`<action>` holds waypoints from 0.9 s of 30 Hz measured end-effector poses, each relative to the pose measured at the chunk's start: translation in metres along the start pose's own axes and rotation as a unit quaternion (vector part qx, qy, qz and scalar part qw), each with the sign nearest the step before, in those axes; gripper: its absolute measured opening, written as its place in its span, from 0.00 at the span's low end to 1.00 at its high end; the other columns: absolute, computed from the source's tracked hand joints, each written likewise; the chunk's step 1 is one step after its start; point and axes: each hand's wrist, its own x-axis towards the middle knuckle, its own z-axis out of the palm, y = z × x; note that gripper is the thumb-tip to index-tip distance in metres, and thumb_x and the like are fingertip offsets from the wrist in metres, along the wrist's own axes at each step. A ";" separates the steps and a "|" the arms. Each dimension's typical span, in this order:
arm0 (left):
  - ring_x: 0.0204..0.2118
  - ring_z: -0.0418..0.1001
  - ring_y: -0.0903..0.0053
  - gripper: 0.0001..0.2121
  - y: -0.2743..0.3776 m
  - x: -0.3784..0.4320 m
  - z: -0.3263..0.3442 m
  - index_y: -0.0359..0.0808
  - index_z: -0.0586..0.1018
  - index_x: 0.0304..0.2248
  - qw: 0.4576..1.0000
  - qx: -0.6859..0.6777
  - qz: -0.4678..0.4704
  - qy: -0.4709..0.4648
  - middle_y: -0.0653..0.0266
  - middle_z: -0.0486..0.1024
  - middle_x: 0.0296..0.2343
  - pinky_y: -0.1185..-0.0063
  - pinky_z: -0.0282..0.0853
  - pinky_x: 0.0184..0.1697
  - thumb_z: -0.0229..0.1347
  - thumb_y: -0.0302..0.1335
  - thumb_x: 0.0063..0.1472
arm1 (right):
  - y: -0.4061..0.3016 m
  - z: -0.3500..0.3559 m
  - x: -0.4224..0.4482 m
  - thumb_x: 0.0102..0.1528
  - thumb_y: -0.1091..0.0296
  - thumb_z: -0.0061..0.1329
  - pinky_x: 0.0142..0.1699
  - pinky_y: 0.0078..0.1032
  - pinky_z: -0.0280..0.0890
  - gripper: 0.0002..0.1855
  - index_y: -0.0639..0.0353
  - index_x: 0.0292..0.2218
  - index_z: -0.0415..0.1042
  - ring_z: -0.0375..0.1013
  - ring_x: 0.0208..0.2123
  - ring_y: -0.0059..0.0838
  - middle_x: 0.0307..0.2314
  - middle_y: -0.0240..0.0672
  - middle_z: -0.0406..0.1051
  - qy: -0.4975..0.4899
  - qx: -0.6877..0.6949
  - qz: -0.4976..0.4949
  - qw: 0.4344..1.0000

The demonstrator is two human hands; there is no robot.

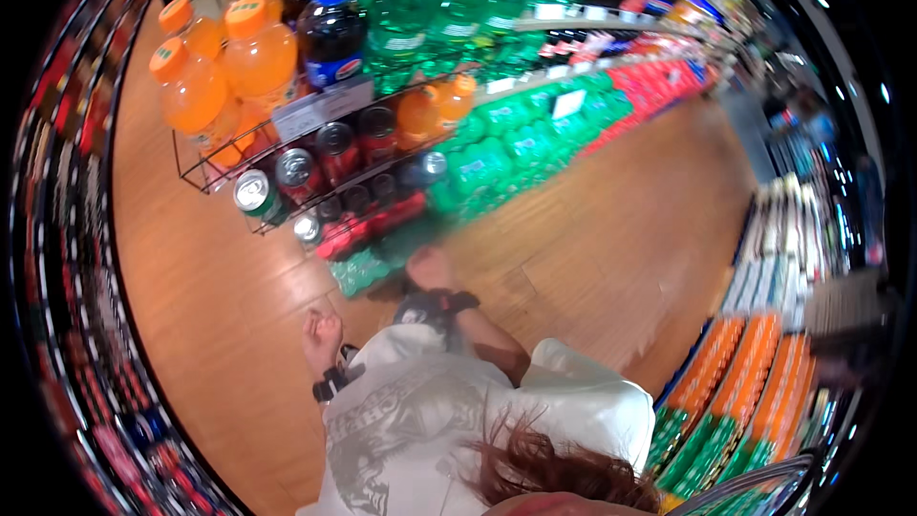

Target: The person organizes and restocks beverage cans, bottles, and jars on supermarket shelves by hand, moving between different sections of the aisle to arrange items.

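My left hand (pixel 322 335) hangs over the wood floor beside the white printed shirt (pixel 423 408), with a dark band on its wrist. Its fingers look loosely curled, and I see nothing in them. Motion blurs my right hand (pixel 432 269), which also has a dark wristband (pixel 458 299); its fingers cannot be made out. Beyond it stands a wire rack (pixel 208 165) of drinks. Orange soda bottles (pixel 193 86), a dark Pepsi bottle (pixel 332 29) and green bottles with yellow caps (pixel 401 21) fill its top. Drink cans (pixel 297 168) line the tier below.
Shrink-wrapped green bottle packs (pixel 494 147) lie along the shelf base, with red packs (pixel 659 89) farther off. A blurred shelf (pixel 79 265) curves along the left. Stacked orange and green packages (pixel 738 380) stand at the right. Wood flooring (pixel 594 244) runs between the shelves.
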 end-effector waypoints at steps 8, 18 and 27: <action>0.30 0.67 0.80 0.06 0.072 -0.060 0.013 0.34 0.75 0.34 0.998 -0.014 -0.013 0.065 0.69 0.71 0.24 0.77 0.62 0.41 0.48 0.23 0.58 | 0.168 -0.034 -0.059 0.49 0.70 0.47 0.40 0.31 0.66 0.06 0.60 0.31 0.68 0.69 0.32 0.29 0.26 0.31 0.68 0.051 -0.085 0.165 0.981; 0.28 0.68 0.81 0.06 0.114 -0.136 -0.016 0.34 0.74 0.31 0.999 -0.037 0.025 0.031 0.69 0.71 0.22 0.77 0.61 0.40 0.46 0.23 0.58 | 0.237 -0.043 -0.075 0.50 0.69 0.45 0.42 0.29 0.64 0.06 0.59 0.32 0.68 0.68 0.31 0.30 0.25 0.32 0.68 -0.011 -0.241 0.198 0.950; 0.29 0.68 0.75 0.03 0.153 -0.153 -0.011 0.35 0.72 0.26 0.978 -0.191 0.086 0.017 0.65 0.70 0.22 0.73 0.63 0.39 0.49 0.24 0.56 | 0.296 -0.015 -0.038 0.52 0.70 0.43 0.43 0.30 0.62 0.05 0.60 0.31 0.66 0.65 0.32 0.29 0.27 0.32 0.67 0.057 -0.265 0.261 0.927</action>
